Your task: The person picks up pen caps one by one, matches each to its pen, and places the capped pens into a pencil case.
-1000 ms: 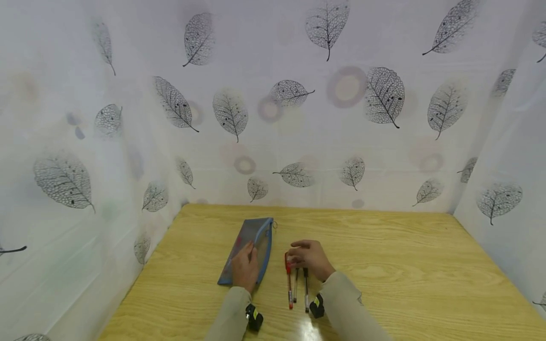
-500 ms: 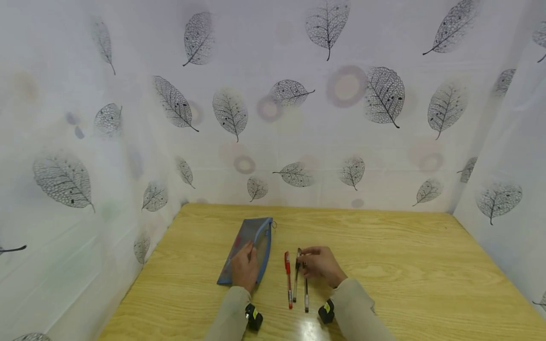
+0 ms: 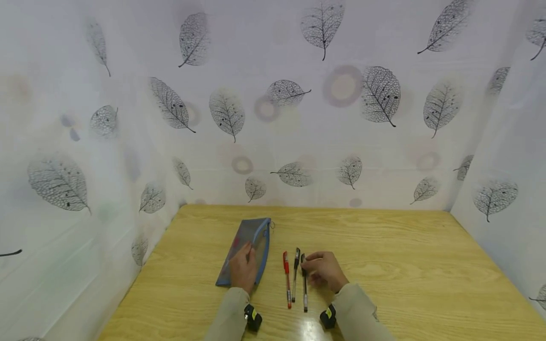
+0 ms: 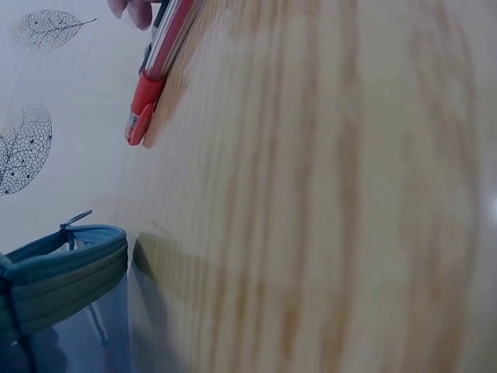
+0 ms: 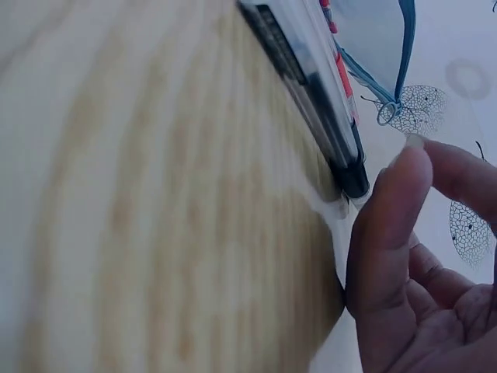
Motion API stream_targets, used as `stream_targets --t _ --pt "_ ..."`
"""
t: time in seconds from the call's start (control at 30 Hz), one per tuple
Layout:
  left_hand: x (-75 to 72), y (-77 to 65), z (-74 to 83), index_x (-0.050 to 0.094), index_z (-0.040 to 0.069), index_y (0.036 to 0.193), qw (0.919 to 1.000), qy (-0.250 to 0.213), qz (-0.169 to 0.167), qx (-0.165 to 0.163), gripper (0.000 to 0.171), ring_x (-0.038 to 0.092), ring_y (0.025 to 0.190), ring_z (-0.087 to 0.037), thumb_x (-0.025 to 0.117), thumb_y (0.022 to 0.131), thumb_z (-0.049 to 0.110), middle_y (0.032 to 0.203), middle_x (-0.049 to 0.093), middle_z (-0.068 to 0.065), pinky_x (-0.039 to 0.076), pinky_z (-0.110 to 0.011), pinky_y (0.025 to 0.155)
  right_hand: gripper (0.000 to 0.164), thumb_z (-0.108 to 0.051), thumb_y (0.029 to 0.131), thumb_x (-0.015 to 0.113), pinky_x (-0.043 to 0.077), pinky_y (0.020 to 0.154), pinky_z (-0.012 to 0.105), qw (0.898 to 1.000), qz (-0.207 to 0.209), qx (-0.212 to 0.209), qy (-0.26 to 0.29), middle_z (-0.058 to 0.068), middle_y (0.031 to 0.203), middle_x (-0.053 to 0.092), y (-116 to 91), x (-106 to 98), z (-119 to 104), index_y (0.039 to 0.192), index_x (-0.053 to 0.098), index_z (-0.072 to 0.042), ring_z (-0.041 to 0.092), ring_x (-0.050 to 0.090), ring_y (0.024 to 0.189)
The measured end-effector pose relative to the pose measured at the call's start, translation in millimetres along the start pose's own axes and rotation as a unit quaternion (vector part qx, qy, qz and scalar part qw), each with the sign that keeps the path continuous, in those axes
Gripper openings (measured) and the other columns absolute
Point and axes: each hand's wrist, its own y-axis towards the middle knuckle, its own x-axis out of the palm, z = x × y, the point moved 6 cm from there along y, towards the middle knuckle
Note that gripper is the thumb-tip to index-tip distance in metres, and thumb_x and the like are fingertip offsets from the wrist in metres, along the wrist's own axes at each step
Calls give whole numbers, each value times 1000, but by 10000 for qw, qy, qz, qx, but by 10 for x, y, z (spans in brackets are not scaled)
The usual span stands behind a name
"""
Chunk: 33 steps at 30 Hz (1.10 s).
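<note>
Currently, your left grip (image 3: 243,271) pinches the pouch (image 3: 247,231), lower centre-left; your right grip (image 3: 325,271), loosely curved, nothing visibly held, sits beside the rightmost black pen (image 3: 304,289), lower centre. Caution: a sideways brush could roll it into the middle black pen (image 3: 295,275).

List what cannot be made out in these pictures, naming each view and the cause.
Head: contents of the flat, translucent, blue-edged pouch; only a blurred reddish patch shows through.
Head: part of that pouch, hidden behind the bare left hand.
Head: any lettering on the slim, clear-barrelled, red-capped pen; too small.
Left wrist: that pen's other end; cut off by the top edge.
Right wrist: part of the bare right hand; cut off by the right and bottom edges.
</note>
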Motion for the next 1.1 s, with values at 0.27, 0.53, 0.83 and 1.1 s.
stream_targets --t 0.27,0.53,0.83,1.1 --pt "10 -7 1 62 -17 112 10000 -12 -11 -24 25 59 109 -45 58 92 -3 115 63 -30 48 -53 93 31 -7 84 72 49 43 28 9995 135 128 -250 12 80 68 2 -9 31 108 58 7 14 56 46" --pt "17 -13 5 63 -17 112 10000 -8 -10 -4 24 60 109 -44 58 92 -3 115 63 -29 48 -53 92 25 -3 82 73 51 41 28 9973 352 204 -607 11 69 63 38 -7 61 101 60 6 14 55 44" --pt "13 -17 34 64 -16 111 10000 60 44 36 24 60 108 -44 59 91 -4 114 64 -28 49 -53 91 16 -4 78 75 51 40 28 9929 527 108 -1059 8 61 61 47 12 40 89 66 4 13 54 42" --pt "17 -20 40 63 -16 112 10000 64 -40 -19 24 60 109 -43 58 92 -3 115 63 -28 49 -53 91 10 -6 79 70 52 42 29 9899 558 207 -1288 8 60 61 72 9 51 83 68 3 15 58 45"
